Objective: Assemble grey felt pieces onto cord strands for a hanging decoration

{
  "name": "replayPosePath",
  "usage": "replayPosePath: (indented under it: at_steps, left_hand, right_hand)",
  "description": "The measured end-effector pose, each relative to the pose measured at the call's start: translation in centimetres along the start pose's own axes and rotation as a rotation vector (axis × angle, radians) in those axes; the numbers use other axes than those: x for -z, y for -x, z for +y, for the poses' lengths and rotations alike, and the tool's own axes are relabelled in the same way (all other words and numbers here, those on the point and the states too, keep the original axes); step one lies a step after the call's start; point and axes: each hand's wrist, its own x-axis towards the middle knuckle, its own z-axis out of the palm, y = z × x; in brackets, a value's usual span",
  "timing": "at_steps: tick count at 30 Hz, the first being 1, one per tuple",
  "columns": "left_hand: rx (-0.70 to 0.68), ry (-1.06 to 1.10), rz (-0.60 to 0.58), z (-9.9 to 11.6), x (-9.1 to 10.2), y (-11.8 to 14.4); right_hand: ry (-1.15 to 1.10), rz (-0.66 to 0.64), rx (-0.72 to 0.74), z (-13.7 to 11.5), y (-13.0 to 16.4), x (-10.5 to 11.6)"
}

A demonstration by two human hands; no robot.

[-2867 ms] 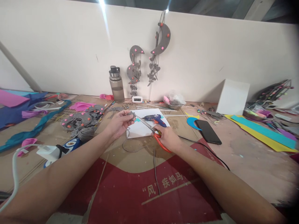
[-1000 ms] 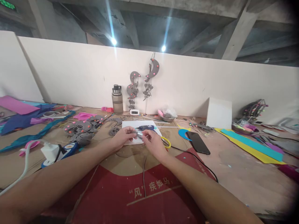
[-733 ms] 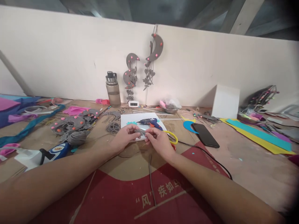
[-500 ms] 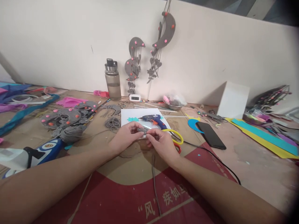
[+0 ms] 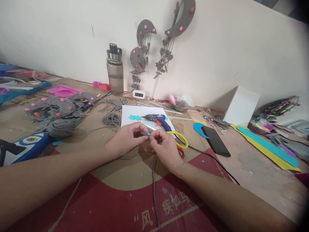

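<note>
Between my two hands is a small grey piece (image 5: 145,133), probably felt, mostly covered by fingers. My left hand (image 5: 129,139) pinches it from the left with thumb and forefinger. From the right, my right hand (image 5: 164,146) closes its fingertips on the same piece. A grey cord (image 5: 154,190) trails down from beneath my hands over the cardboard. Just behind the hands, a blue glue gun (image 5: 154,118) lies on a white sheet (image 5: 125,111). Scissors with a yellow and a red handle (image 5: 180,137) lie partly under my right hand.
A coil of grey cord (image 5: 112,120) and grey crescents with pink dots (image 5: 51,108) lie left. A water bottle (image 5: 115,72) and a small clock (image 5: 138,94) stand at the wall. Right are a black phone (image 5: 216,141), a black cable (image 5: 212,157) and coloured sheets (image 5: 267,146). Crescent hangings (image 5: 185,19) decorate the wall.
The camera view has shifted and tilted slightly. Both hands keep their pinch on the small grey piece, which now shows less between the fingers.
</note>
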Motion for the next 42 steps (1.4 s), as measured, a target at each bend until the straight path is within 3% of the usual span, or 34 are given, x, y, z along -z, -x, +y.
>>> replayPosePath:
  at_steps: [8, 18, 27, 42]
  left_hand:
    - [0.048, 0.041, -0.048, 0.13, 0.5, -0.28]
    - [0.038, 0.107, -0.053, 0.12, 0.35, -0.25]
    - [0.17, 0.17, -0.026, 0.61, 0.58, -0.17]
    - [0.079, 0.04, -0.05, 0.51, 0.5, 0.09]
  right_hand:
    - [-0.161, -0.063, -0.13, -0.34, -0.05, 0.13]
    - [-0.194, -0.075, -0.1, -0.39, -0.01, 0.18]
    - [-0.291, -0.071, -0.059, 0.0, -0.08, 0.39]
    - [-0.141, -0.108, -0.065, -0.39, 0.24, 0.23]
